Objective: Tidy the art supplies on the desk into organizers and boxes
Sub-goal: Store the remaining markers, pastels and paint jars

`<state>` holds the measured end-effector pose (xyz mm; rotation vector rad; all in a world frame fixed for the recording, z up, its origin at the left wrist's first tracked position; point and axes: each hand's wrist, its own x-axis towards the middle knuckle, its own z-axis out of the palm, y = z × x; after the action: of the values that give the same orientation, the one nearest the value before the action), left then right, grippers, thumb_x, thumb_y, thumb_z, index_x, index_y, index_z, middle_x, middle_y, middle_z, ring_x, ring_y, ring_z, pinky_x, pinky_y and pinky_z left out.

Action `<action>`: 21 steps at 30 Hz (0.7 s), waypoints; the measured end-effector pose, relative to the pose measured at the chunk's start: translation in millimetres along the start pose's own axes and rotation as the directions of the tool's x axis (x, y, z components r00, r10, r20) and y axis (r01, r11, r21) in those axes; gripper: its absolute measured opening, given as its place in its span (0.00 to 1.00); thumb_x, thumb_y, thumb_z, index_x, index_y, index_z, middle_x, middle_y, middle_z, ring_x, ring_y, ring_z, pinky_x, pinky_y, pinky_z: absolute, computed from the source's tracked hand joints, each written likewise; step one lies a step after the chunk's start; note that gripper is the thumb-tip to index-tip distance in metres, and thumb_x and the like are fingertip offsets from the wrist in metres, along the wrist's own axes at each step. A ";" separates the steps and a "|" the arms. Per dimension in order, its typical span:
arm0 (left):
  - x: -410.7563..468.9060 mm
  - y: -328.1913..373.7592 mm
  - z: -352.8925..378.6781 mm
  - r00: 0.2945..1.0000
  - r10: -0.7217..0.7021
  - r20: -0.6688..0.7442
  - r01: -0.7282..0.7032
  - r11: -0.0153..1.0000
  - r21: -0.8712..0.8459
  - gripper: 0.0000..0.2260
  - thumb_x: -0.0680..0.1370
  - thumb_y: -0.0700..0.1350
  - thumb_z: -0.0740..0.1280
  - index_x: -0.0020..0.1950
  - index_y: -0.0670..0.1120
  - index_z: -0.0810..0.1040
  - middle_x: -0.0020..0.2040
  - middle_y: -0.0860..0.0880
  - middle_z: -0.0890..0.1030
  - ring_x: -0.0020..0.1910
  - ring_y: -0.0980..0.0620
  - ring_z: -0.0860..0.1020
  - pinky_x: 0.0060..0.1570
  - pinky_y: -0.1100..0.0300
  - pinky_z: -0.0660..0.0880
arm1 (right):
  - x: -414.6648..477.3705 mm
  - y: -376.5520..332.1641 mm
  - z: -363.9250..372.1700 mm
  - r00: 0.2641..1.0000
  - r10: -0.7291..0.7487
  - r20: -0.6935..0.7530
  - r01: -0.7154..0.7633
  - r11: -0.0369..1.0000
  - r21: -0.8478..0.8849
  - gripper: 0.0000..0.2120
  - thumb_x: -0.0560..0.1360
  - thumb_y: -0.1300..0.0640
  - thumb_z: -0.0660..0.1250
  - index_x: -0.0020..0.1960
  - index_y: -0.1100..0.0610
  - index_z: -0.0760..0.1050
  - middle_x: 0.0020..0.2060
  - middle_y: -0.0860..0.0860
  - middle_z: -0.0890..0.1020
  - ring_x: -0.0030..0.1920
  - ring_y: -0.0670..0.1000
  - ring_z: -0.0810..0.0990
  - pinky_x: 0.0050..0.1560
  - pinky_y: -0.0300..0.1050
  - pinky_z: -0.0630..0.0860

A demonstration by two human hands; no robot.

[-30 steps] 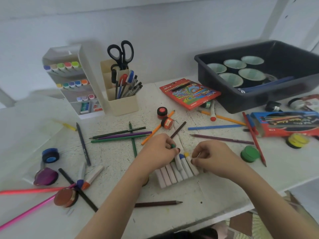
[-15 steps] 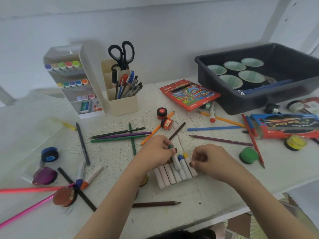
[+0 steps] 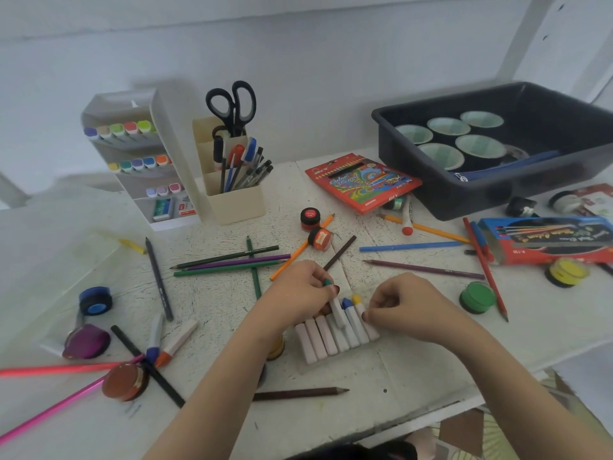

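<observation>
Hands (image 3: 297, 295) (image 3: 408, 307) pinching crayons (image 3: 326, 340), scissors (image 3: 232, 104) in holder (image 3: 237, 204)

1. The right hand (image 3: 411, 307) has come a little nearer to the person and to the left. Its fingers (image 3: 365, 316) now pinch the top of the last stick (image 3: 371, 331) at the right end of the row, just beside the yellow-tipped stick (image 3: 357, 305).
2. The left hand (image 3: 298, 293) has brought the green-tipped stick (image 3: 337, 312) slightly lower. This stick now lies tilted across the row.
</observation>
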<state>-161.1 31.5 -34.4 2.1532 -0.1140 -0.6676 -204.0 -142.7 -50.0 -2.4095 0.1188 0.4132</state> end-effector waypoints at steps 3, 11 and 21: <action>0.1 -0.5 -0.3 1.000 -0.004 0.002 0.004 1.000 -0.007 0.03 0.78 0.44 0.65 0.45 0.50 0.72 0.33 0.52 0.80 0.27 0.62 0.74 0.24 0.72 0.69 | 0.8 0.5 -3.0 0.999 0.023 0.044 -0.022 1.000 -0.017 0.09 0.70 0.50 0.72 0.34 0.52 0.78 0.29 0.44 0.77 0.29 0.40 0.73 0.29 0.31 0.66; 1.4 -0.8 -1.2 1.000 -0.006 0.004 0.006 1.000 -0.015 0.05 0.78 0.44 0.65 0.44 0.50 0.72 0.34 0.52 0.80 0.28 0.61 0.75 0.25 0.72 0.71 | 4.8 -3.4 -5.8 0.994 0.021 0.107 -0.016 0.999 -0.047 0.05 0.71 0.52 0.72 0.39 0.51 0.78 0.33 0.45 0.77 0.33 0.42 0.74 0.32 0.35 0.69; 0.5 -0.6 -2.2 1.000 -0.010 0.000 0.010 1.000 -0.019 0.04 0.78 0.44 0.65 0.44 0.51 0.72 0.35 0.52 0.81 0.30 0.59 0.76 0.26 0.71 0.71 | 14.5 -5.5 3.1 0.993 0.106 -0.060 -0.112 0.988 -0.110 0.19 0.70 0.42 0.71 0.34 0.58 0.74 0.28 0.50 0.78 0.25 0.45 0.74 0.29 0.38 0.71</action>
<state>-159.7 33.2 -33.9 2.1368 -0.0962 -0.6718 -190.1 -136.1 -53.5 -2.5345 0.2589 0.4144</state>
